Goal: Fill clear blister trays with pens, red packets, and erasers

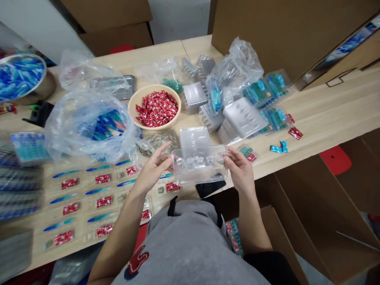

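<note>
The person wears a grey T-shirt [190, 245] of soft, faintly mottled cloth that fills the near middle of the view and lies in loose folds. On its near left side sits a red print [137, 259] with a thin white outline, rounded and lobed; what it depicts cannot be told. At the far edge of the shirt a black strap [171, 206] makes a small loop on the left, and a second black strip [220, 209] curves down on the right. The left forearm [118, 233] and the right forearm [252, 221] are uncovered, as are the left hand [152, 170] and the right hand [242, 172]. At the near right, a patch of black cloth [273, 267] shows beside the shirt.
</note>
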Action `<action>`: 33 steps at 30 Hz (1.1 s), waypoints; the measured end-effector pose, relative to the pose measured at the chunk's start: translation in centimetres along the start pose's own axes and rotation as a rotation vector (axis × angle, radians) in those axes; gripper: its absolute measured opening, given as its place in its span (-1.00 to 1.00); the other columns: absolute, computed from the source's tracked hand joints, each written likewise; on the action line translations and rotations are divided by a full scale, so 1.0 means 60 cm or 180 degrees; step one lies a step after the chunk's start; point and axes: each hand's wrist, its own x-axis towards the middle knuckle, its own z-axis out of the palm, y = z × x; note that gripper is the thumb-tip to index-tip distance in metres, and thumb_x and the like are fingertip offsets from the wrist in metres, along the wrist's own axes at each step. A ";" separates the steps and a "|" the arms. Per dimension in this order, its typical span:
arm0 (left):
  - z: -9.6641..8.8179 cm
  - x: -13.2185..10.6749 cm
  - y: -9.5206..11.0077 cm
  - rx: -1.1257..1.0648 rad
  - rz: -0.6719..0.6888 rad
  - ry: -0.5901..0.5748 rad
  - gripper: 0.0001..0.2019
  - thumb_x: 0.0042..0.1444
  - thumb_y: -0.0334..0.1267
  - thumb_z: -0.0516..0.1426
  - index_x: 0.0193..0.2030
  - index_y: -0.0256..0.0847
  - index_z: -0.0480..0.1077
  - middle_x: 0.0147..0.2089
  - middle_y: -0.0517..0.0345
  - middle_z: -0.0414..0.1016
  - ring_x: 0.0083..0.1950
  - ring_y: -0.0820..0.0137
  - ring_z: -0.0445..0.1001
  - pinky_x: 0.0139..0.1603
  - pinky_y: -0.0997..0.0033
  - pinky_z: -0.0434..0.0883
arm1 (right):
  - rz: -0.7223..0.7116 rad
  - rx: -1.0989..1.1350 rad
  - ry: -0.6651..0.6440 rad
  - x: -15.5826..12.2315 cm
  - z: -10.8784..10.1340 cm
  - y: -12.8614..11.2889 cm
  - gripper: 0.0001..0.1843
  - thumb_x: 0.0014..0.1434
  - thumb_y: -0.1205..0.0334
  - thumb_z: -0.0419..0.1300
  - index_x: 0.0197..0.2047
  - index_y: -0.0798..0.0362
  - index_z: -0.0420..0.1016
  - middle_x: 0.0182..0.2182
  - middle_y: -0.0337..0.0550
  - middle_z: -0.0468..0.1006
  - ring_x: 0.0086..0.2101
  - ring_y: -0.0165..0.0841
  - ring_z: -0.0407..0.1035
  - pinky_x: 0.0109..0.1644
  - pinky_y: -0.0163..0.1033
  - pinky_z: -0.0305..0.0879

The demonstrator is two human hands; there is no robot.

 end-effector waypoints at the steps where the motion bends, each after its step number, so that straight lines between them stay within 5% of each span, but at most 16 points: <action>1: 0.004 -0.003 0.001 0.0165 -0.0063 -0.0134 -0.44 0.03 -0.04 0.27 0.18 -0.08 0.36 -0.34 0.13 0.47 -0.39 0.35 0.48 -0.36 0.29 0.51 | 0.0053 0.0016 0.0001 0.007 0.000 -0.004 -0.61 -0.02 0.00 0.37 -0.12 -0.04 0.54 -0.33 -0.20 0.63 -0.36 -0.38 0.47 -0.30 -0.25 0.45; 4: 0.024 -0.016 -0.003 0.0300 -0.0328 -0.0420 -0.54 0.03 -0.09 0.26 0.08 -0.13 0.40 -0.34 0.13 0.47 -0.42 0.37 0.48 -0.43 0.36 0.50 | 0.0277 0.0325 0.0029 0.022 -0.004 -0.012 -0.57 0.00 -0.15 0.32 -0.17 -0.04 0.56 -0.31 -0.16 0.64 -0.35 -0.36 0.50 -0.31 -0.23 0.46; 7: 0.054 -0.028 -0.021 -0.0015 -0.0364 -0.0019 -0.45 -0.01 -0.11 0.26 0.14 -0.08 0.30 -0.20 0.12 0.49 -0.30 0.35 0.51 -0.39 0.37 0.53 | 0.0302 0.0669 -0.0041 0.027 -0.010 -0.004 -0.43 0.04 -0.34 0.19 -0.13 -0.04 0.55 -0.12 -0.08 0.63 -0.17 -0.26 0.53 -0.09 -0.08 0.50; 12: 0.095 -0.026 -0.053 0.0039 -0.0051 0.0438 -0.39 0.05 -0.04 0.21 0.24 -0.05 0.18 -0.04 0.03 0.44 -0.24 0.34 0.49 -0.31 0.28 0.54 | -0.0130 -0.0219 -0.0360 0.037 0.015 0.036 -0.36 0.05 -0.15 0.29 0.16 -0.09 0.39 0.15 -0.04 0.46 0.05 -0.19 0.44 0.19 0.09 0.33; 18: 0.088 -0.009 -0.053 0.1675 0.0679 0.0835 -0.75 0.19 -0.09 0.09 -0.09 -0.16 0.42 -0.15 0.06 0.41 -0.28 0.40 0.41 -0.19 0.33 0.43 | -0.0727 -0.1686 -0.0580 0.068 0.048 0.063 -0.51 0.19 0.04 0.16 0.14 0.03 0.46 0.26 0.03 0.32 0.26 -0.16 0.19 0.36 0.04 0.09; 24: 0.086 0.037 -0.083 0.0941 0.0531 0.0735 -0.49 0.14 -0.04 0.11 0.20 -0.15 0.21 0.18 -0.14 0.30 0.05 0.25 0.44 -0.04 0.23 0.46 | -0.0685 -0.1588 -0.0627 0.069 0.057 0.082 -0.47 0.21 -0.02 0.14 0.20 -0.01 0.40 0.30 -0.01 0.24 0.31 -0.19 0.10 0.38 0.01 0.04; 29: 0.094 0.038 -0.114 0.0418 0.0170 0.0766 -0.28 0.09 0.06 0.18 0.34 -0.06 0.04 0.41 -0.14 0.06 0.43 0.12 0.07 0.31 0.06 0.24 | 0.0174 -0.0866 -0.0089 0.035 0.031 0.115 -0.15 0.09 -0.28 0.18 0.35 -0.09 0.15 0.36 0.03 0.10 0.32 -0.13 0.06 0.31 0.12 0.11; 33: 0.108 0.024 -0.133 -0.0053 -0.0262 0.0509 -0.37 0.13 0.10 0.16 0.30 0.03 0.13 0.32 -0.05 0.26 0.36 0.12 0.22 0.23 0.04 0.34 | 0.1286 -0.0134 -0.0379 0.001 0.018 0.142 -0.18 0.16 -0.43 -0.10 0.29 -0.10 0.23 0.26 0.10 0.29 0.17 -0.11 0.31 0.00 0.11 0.42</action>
